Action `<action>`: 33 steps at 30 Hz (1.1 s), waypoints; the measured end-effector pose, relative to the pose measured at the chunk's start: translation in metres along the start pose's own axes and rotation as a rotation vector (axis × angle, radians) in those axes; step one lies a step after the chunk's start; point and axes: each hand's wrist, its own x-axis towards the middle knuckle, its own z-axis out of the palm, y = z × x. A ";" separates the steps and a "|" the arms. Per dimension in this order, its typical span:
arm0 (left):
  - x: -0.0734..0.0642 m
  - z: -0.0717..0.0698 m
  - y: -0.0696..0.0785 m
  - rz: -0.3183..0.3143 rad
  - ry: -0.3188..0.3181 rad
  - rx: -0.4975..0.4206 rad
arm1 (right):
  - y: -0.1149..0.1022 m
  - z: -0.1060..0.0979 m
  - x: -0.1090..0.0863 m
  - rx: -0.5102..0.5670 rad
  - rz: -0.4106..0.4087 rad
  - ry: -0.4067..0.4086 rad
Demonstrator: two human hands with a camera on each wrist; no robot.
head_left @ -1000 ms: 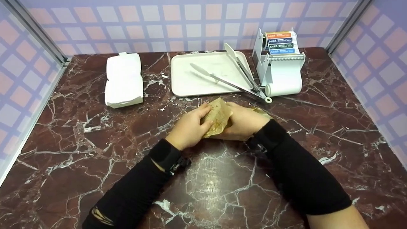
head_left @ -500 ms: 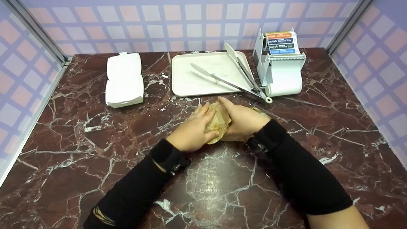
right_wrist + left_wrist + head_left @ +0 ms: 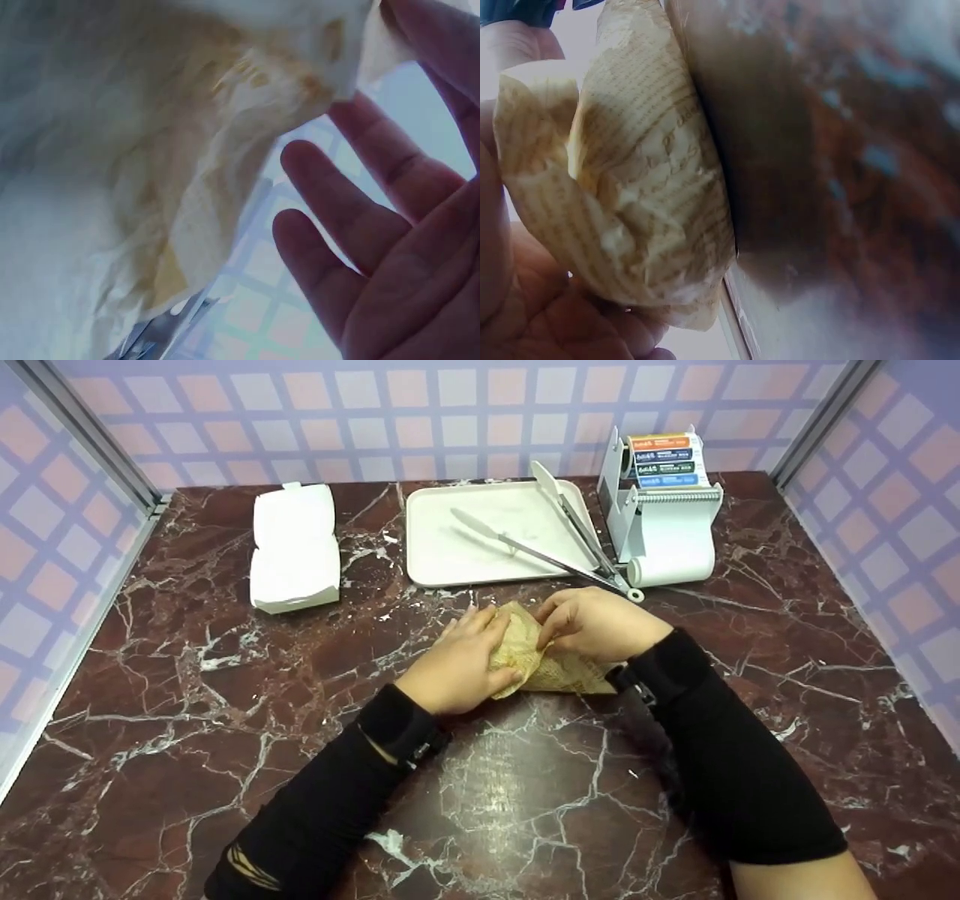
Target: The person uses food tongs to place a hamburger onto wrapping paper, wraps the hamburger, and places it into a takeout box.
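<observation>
A crumpled tan sheet of printed wrapping paper [image 3: 570, 671] lies on the table in front of me, folded around something hidden inside. My left hand [image 3: 454, 667] holds the bundle's left end, thumb on the near side and fingers on the far side. In the left wrist view the wrapping paper [image 3: 652, 172] bulges against the palm. At the bundle's upper right, my right hand [image 3: 600, 626] pinches an edge of the paper between thumb and index finger. The right wrist view shows the other fingers [image 3: 322, 202] spread away from the sheet.
Behind the bundle is a white tray [image 3: 450, 566], with tongs [image 3: 540, 559] lying across it. A dispenser [image 3: 664, 502] with a white roll and colored label strips stands at the back right. An open white clamshell box [image 3: 295, 547] sits at the back left.
My right hand has shifted up and right, from cupping the bundle to pinching the paper's edge. More of the sheet's right part shows. The left hand has spread further over its end.
</observation>
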 end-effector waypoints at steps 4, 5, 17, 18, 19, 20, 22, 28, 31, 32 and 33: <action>0.002 -0.005 -0.008 0.056 -0.036 -0.033 | 0.007 0.000 -0.001 0.040 0.014 -0.004; 0.003 -0.006 -0.010 0.068 -0.049 -0.040 | 0.008 0.000 -0.002 0.047 0.015 -0.008; 0.014 -0.018 -0.020 0.095 -0.088 0.015 | 0.013 -0.003 -0.003 0.053 0.066 -0.051; 0.015 -0.018 -0.019 0.095 -0.086 0.028 | 0.013 -0.003 -0.004 0.052 0.070 -0.055; 0.016 -0.018 -0.018 0.094 -0.084 0.043 | 0.013 -0.003 -0.004 0.053 0.075 -0.058; 0.018 -0.018 -0.017 0.091 -0.081 0.057 | 0.013 -0.004 -0.004 0.053 0.080 -0.060; 0.020 -0.018 -0.015 0.079 -0.078 0.086 | 0.013 -0.004 -0.004 0.042 0.090 -0.062; 0.027 -0.014 -0.010 0.055 -0.050 0.146 | 0.008 -0.008 -0.007 -0.016 0.111 -0.053; 0.029 -0.012 -0.009 0.048 -0.032 0.162 | -0.002 -0.010 -0.011 -0.027 0.069 -0.007; 0.029 -0.011 -0.008 0.041 -0.031 0.163 | -0.007 -0.010 -0.011 -0.036 0.041 0.001; 0.029 -0.011 -0.007 0.033 -0.031 0.160 | -0.013 -0.008 -0.011 -0.049 0.025 0.006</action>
